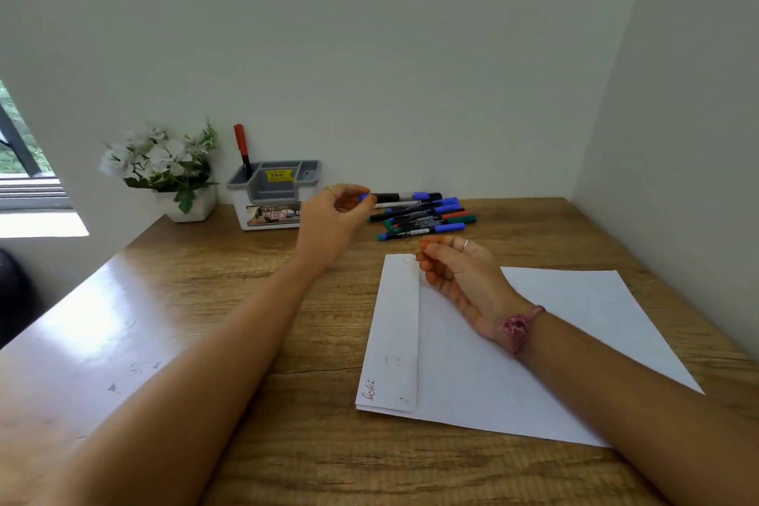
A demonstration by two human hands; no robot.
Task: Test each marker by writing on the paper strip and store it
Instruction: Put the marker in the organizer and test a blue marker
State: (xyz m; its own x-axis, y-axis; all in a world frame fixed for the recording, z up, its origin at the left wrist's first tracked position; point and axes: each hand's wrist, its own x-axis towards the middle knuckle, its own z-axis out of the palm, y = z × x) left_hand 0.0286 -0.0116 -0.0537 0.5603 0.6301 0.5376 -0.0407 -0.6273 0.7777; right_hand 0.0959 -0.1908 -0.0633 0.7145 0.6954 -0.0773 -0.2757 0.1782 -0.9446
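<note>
One red marker (pixel 241 148) already stands in the far-left organizer (pixel 273 193), so my left hand (pixel 334 218) pinches a blue-capped marker (pixel 400 197) off the far pile w/ fingertips, while my right hand (pixel 456 271), fingers loosely curled & holding nothing, steadies the paper strip (pixel 394 333).

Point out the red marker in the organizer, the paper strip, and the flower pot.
red marker (pixel 240 144), head view, on its red cap.
paper strip (pixel 396 320), head view, on its blank middle.
flower pot (pixel 197 212), head view, on its white front wall.
</note>
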